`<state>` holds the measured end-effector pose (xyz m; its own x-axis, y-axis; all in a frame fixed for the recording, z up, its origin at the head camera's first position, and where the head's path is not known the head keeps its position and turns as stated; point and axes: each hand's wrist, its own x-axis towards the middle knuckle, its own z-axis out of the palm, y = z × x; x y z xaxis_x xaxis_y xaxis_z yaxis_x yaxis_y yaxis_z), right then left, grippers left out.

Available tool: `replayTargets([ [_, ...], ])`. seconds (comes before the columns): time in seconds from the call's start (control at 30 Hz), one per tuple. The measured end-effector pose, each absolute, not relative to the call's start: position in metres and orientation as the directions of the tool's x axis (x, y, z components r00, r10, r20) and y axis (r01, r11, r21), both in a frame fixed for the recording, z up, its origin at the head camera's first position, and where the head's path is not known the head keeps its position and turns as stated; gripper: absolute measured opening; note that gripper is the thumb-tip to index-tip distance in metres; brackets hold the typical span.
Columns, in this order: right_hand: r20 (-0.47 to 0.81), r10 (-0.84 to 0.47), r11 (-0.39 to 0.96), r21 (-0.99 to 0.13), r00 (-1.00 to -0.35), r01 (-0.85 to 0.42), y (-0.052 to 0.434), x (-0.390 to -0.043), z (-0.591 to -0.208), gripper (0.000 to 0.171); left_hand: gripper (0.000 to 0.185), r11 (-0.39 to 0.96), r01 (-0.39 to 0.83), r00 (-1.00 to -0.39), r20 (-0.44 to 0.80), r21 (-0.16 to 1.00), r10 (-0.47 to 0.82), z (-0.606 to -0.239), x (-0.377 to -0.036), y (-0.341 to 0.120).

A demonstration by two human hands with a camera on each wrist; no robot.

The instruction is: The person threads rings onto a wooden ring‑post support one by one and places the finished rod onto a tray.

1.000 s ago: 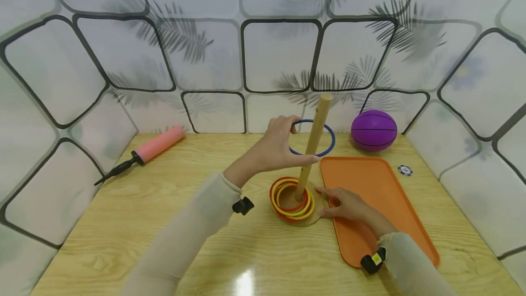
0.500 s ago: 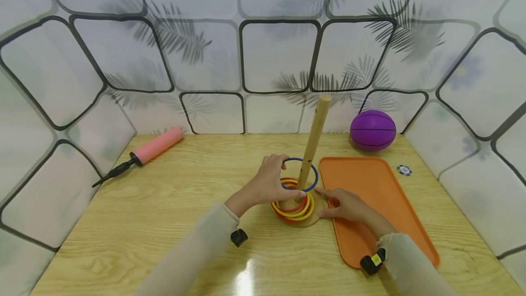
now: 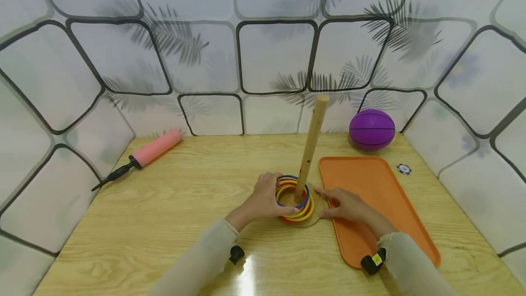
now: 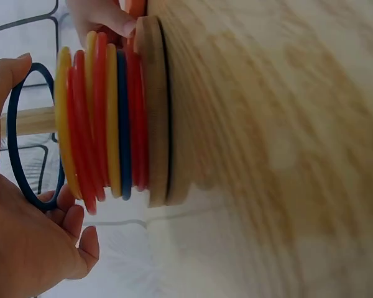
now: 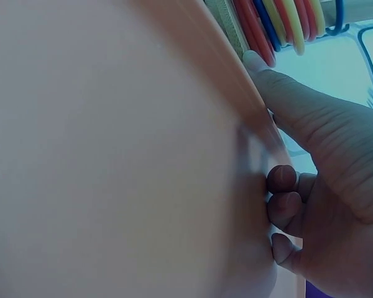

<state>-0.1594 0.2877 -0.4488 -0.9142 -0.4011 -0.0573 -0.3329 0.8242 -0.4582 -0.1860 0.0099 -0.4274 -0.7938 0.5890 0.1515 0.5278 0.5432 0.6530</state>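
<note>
A wooden peg (image 3: pixel 311 143) stands on a round wooden base (image 3: pixel 315 217) with a stack of red and yellow rings (image 3: pixel 307 211) around it. My left hand (image 3: pixel 263 198) holds a blue ring (image 3: pixel 306 198) that circles the peg just on top of the stack. In the left wrist view the blue ring (image 4: pixel 15 167) sits a little off the stacked rings (image 4: pixel 99 118), between the thumb and fingers of my left hand (image 4: pixel 25 242). My right hand (image 3: pixel 345 204) rests on the left edge of the orange tray (image 3: pixel 378 186). Its straight finger (image 5: pixel 280 93) touches the base.
A purple ball (image 3: pixel 371 129) lies at the back right against the wall. A pink hand pump (image 3: pixel 154 147) lies at the back left. A small blue and white chip (image 3: pixel 404 168) sits right of the tray. Patterned walls close in three sides.
My left hand has brought the blue ring down the peg, from near its middle to the top of the ring stack. My right hand has stayed in place.
</note>
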Motion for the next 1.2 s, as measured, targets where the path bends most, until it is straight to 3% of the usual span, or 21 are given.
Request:
replayTargets([
  [1.2, -0.080, -0.399, 0.828, -0.459, -0.913, -0.322, 0.288, -0.160, -0.449, 0.075, 0.108, 0.563, 0.467, -0.825, 0.107, 0.682, 0.555, -0.441, -0.181, -0.009],
])
